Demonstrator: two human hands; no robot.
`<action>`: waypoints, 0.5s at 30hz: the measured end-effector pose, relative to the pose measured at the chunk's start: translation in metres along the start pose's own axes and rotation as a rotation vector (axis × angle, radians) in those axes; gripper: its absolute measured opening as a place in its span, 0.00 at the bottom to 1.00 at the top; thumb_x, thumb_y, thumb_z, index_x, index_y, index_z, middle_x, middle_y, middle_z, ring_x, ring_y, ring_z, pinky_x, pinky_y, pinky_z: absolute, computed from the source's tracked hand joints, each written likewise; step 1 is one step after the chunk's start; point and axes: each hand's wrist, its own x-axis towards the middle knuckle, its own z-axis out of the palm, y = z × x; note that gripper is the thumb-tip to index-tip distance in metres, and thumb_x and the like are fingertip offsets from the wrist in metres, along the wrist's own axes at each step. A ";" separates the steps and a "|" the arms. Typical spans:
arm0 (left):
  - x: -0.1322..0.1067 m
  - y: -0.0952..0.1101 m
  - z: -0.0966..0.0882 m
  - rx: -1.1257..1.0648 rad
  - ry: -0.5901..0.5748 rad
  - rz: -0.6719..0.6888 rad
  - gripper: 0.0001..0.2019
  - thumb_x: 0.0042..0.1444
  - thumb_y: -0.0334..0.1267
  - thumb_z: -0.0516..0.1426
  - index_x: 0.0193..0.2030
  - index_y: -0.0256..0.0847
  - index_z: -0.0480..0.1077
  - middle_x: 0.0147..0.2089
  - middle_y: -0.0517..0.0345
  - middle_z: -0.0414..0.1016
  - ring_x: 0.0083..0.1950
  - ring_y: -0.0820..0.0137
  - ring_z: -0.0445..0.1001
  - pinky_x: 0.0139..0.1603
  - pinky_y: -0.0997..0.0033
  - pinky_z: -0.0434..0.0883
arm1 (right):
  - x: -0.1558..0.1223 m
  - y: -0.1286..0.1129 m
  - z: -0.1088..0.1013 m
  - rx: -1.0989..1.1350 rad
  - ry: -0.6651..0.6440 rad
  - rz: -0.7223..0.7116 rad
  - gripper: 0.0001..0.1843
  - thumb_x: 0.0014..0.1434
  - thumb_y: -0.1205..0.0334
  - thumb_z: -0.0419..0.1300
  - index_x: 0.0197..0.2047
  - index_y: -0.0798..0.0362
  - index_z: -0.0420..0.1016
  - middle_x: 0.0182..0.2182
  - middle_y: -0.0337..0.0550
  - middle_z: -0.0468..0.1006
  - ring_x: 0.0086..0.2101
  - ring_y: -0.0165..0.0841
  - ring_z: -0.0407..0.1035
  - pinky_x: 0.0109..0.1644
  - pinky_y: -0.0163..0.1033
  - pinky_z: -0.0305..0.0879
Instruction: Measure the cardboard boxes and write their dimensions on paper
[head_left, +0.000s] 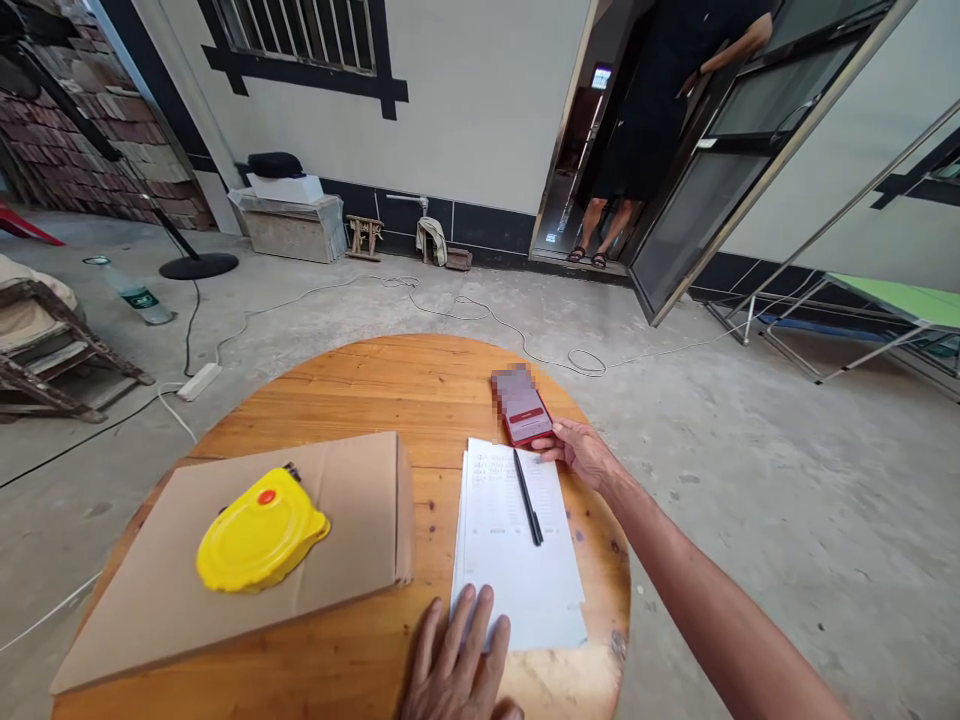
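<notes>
Phone (523, 410) lies just right of frame centre on the table (390, 385), long axis pointing up-frame. The right hand (581, 452) grips its near corner. The left hand (457, 660), open and flat, presses the paper (517, 580) at bottom centre, with the pen (528, 497) lying between the hands.

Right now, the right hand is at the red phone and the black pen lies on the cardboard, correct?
No: the head view shows the black pen lying on the white paper, not the cardboard. The right hand is at the red phone.
</notes>
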 end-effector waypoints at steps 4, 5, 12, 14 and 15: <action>-0.002 -0.001 0.003 0.000 0.055 0.000 0.22 0.65 0.56 0.51 0.50 0.44 0.77 0.53 0.50 0.80 0.74 0.58 0.52 0.76 0.48 0.37 | 0.021 0.001 0.006 -0.065 0.019 0.052 0.12 0.62 0.59 0.61 0.42 0.58 0.81 0.38 0.52 0.85 0.30 0.32 0.79 0.31 0.33 0.77; -0.002 -0.001 0.003 -0.005 0.060 -0.013 0.22 0.65 0.56 0.51 0.50 0.44 0.77 0.53 0.51 0.80 0.75 0.58 0.49 0.76 0.48 0.37 | 0.024 0.001 0.007 -0.092 0.029 0.067 0.11 0.62 0.60 0.61 0.41 0.58 0.81 0.35 0.51 0.85 0.29 0.31 0.78 0.30 0.32 0.76; 0.001 -0.002 -0.001 0.015 0.041 -0.005 0.16 0.65 0.48 0.53 0.51 0.45 0.76 0.53 0.53 0.80 0.76 0.59 0.45 0.77 0.47 0.36 | 0.030 -0.001 0.008 -0.330 0.091 0.083 0.14 0.63 0.57 0.59 0.30 0.55 0.77 0.24 0.42 0.79 0.18 0.25 0.68 0.20 0.30 0.66; 0.001 -0.001 -0.001 0.014 0.048 -0.012 0.17 0.65 0.51 0.53 0.50 0.45 0.76 0.53 0.52 0.80 0.76 0.58 0.46 0.77 0.47 0.37 | 0.030 -0.004 0.007 -0.399 0.090 0.069 0.15 0.62 0.54 0.59 0.29 0.54 0.76 0.22 0.39 0.77 0.16 0.25 0.65 0.18 0.30 0.62; 0.002 0.000 -0.001 0.009 0.058 -0.024 0.18 0.66 0.52 0.52 0.50 0.45 0.76 0.53 0.52 0.80 0.76 0.58 0.46 0.77 0.47 0.37 | 0.029 -0.006 0.007 -0.430 0.091 0.059 0.15 0.62 0.53 0.59 0.29 0.53 0.75 0.21 0.38 0.76 0.16 0.25 0.64 0.17 0.30 0.60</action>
